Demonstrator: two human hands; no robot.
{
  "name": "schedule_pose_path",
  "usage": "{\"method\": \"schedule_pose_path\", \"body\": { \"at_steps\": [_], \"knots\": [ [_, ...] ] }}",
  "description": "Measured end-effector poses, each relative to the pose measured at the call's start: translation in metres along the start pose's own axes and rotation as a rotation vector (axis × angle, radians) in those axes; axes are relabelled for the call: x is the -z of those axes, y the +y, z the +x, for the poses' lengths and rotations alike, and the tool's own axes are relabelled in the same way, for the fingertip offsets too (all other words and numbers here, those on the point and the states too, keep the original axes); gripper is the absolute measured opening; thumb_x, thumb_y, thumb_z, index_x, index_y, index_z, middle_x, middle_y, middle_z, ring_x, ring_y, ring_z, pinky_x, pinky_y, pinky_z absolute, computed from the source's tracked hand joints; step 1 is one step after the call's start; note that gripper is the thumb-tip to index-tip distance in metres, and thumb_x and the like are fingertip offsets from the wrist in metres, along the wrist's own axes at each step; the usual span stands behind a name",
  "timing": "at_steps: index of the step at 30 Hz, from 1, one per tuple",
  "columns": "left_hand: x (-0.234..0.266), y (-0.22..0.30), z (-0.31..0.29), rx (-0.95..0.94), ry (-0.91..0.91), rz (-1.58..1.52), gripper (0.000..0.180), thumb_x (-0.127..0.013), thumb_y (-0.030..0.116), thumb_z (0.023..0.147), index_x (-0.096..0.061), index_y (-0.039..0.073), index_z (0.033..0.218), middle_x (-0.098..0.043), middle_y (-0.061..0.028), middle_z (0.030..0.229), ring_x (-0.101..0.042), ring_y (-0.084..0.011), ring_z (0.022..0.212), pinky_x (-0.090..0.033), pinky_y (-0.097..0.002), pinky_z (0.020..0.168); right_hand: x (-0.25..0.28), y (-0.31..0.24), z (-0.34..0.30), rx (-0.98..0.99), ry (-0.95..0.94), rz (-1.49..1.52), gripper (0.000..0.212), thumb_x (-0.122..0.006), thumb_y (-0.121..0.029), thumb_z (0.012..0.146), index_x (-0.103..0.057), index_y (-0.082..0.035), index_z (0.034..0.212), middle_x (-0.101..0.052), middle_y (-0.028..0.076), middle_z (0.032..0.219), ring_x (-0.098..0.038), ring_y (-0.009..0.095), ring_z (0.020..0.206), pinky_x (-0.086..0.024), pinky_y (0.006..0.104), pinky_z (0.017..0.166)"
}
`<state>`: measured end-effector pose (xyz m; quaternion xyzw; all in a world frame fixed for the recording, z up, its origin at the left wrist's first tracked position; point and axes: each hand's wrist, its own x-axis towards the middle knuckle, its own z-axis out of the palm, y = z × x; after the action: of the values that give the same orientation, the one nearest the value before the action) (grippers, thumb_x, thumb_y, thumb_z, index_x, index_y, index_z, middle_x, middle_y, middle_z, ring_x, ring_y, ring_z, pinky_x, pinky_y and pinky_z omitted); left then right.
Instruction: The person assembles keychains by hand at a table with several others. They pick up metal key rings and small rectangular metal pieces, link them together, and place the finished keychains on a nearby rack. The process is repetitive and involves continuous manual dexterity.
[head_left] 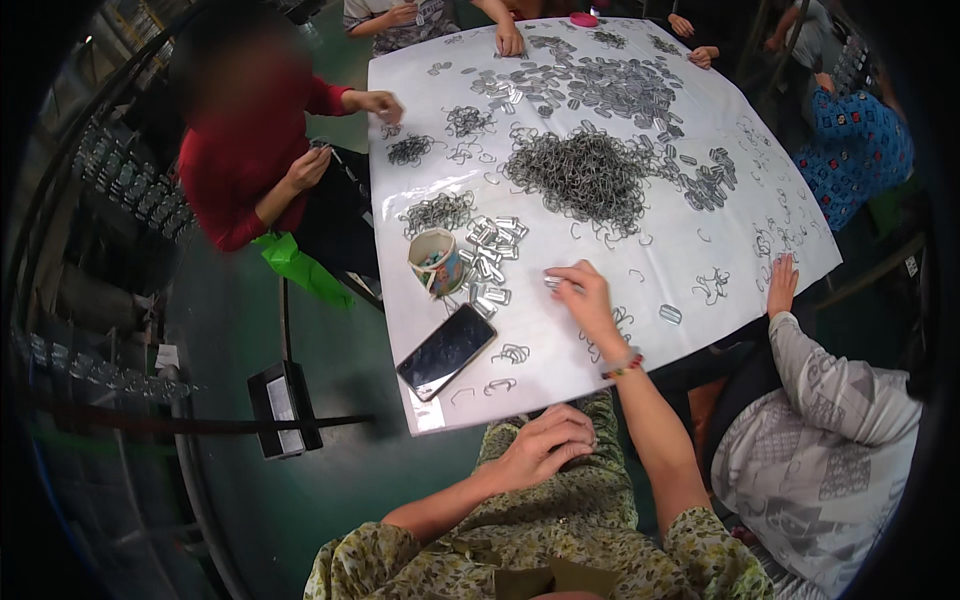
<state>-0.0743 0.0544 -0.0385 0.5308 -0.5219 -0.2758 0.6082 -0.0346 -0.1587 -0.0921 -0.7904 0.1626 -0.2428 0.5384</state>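
Note:
My right hand (585, 300) is over the white tabletop, its fingers pinched on a small shiny metal piece (552, 283). Low in front of my lap, my left hand (545, 447) has its fingers curled together; whatever they may hold is hidden. Left of my right hand lies a loose pile of shiny slotted metal plates (487, 252), beside a paper cup (436, 264) with small bits inside. Several bent wire hooks (514, 354) lie near the table's front edge. One flat ridged metal plate (670, 314) sits to the right of my right hand.
A black phone (447, 352) lies at the table's (560, 385) front left corner. A large heap of wire hooks (580, 178) fills the middle, with ridged plates (625, 95) spread beyond it. Co-workers surround the table; one person's hand (783, 285) rests on its right edge.

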Motion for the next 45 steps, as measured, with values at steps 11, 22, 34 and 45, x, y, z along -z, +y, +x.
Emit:
{"method": "schedule_pose_path", "body": {
  "at_steps": [11,22,34,45],
  "knots": [
    [-0.017,-0.002,0.018,0.029,0.098,0.127,0.010,-0.063,0.003,0.083,-0.059,-0.001,0.092,-0.061,-0.0103,0.088,-0.060,-0.0234,0.082,-0.048,-0.0313,0.073,0.090,-0.088,-0.122,-0.265,0.043,0.594,0.043,-0.057,0.009,0.082,-0.050,0.005,0.125,-0.060,0.007,0.084,-0.056,0.008,0.066,-0.047,0.0211,0.056],
    [-0.040,-0.005,0.031,0.025,0.093,0.147,0.023,-0.065,0.008,0.085,-0.049,0.002,0.099,-0.062,-0.0095,0.088,-0.061,-0.0184,0.084,-0.048,-0.0321,0.076,0.096,-0.123,-0.157,-0.162,0.143,0.235,0.044,-0.061,0.005,0.081,-0.056,-0.003,0.123,-0.059,0.002,0.083,-0.058,0.004,0.068,-0.047,0.0177,0.057],
    [-0.042,-0.006,0.028,0.095,0.017,0.197,0.024,-0.066,0.011,0.083,-0.051,0.002,0.100,-0.059,-0.0126,0.092,-0.057,-0.0303,0.091,-0.045,-0.0376,0.078,0.099,-0.113,-0.162,-0.241,0.120,0.357,0.045,-0.055,0.009,0.081,-0.054,-0.004,0.124,-0.056,0.003,0.081,-0.054,0.006,0.062,-0.046,0.0206,0.053],
    [0.021,-0.024,0.073,-0.041,0.113,0.514,0.040,-0.071,0.011,0.079,-0.054,0.005,0.115,-0.062,-0.0112,0.106,-0.062,-0.0252,0.094,-0.049,-0.0340,0.080,0.087,-0.093,-0.174,-0.255,0.297,0.405,0.019,-0.068,0.005,0.078,-0.061,0.003,0.096,-0.064,0.008,0.079,-0.057,0.007,0.058,-0.045,0.0182,0.049]
  ]
}}
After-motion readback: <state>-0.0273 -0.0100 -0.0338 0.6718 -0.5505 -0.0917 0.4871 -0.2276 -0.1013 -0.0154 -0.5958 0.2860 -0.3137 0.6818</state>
